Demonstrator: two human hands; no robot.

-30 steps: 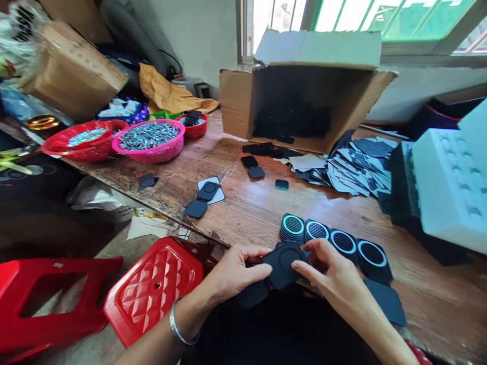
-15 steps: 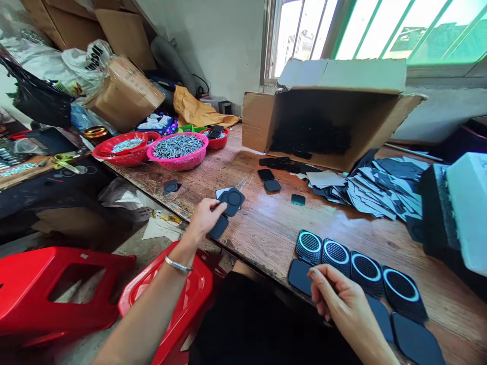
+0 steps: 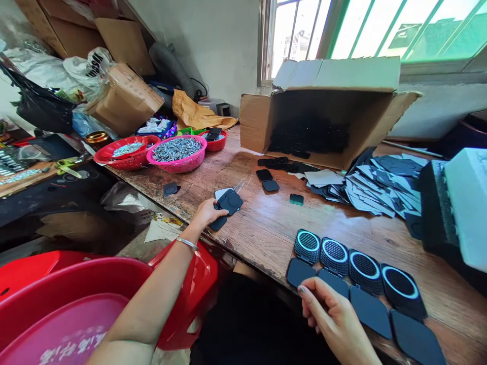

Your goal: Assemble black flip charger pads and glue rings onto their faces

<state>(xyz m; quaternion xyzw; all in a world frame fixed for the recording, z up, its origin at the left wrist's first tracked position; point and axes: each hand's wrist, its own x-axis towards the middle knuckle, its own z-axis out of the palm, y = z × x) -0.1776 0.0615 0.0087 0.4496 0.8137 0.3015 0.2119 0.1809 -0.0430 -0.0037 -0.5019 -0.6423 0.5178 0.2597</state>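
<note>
Left hand (image 3: 207, 213) is grasping the left side of a black hinged pad (image 3: 232, 201), thumb lying over its ringed panel; the other fingers are mostly hiding behind it. Pad is sitting over a pale card (image 3: 221, 192) at the near table edge. Right hand (image 3: 329, 312) is hovering released at the near edge, fingers loosely curling, thumb close to index, nothing showing in it.

Just beyond the right hand, four opened mesh pads (image 3: 334, 253) with pale rings are lying in a row, flat dark panels toward the near edge; the hand is partly covering those panels.

Farther left, pink basket (image 3: 177, 166) is holding a heap of small metal parts. Red basket (image 3: 131, 163), to its left, is carrying an inner red dish of silvery bits. Small red basket (image 3: 217, 145), on the far side, is holding metal bits with black pieces resting on top.

Far centre, cardboard box (image 3: 251, 121) is lying open toward the near side, dark pieces inside merging in shadow, uncountable. Loose cards (image 3: 380, 187) are spilling at its right; white foam block (image 3: 470, 203) is running out of view at right.

Near left, large red tub (image 3: 125, 271) is being cut off by the frame, the left forearm crossing it; pink surface with white lettering is showing inside.
</note>
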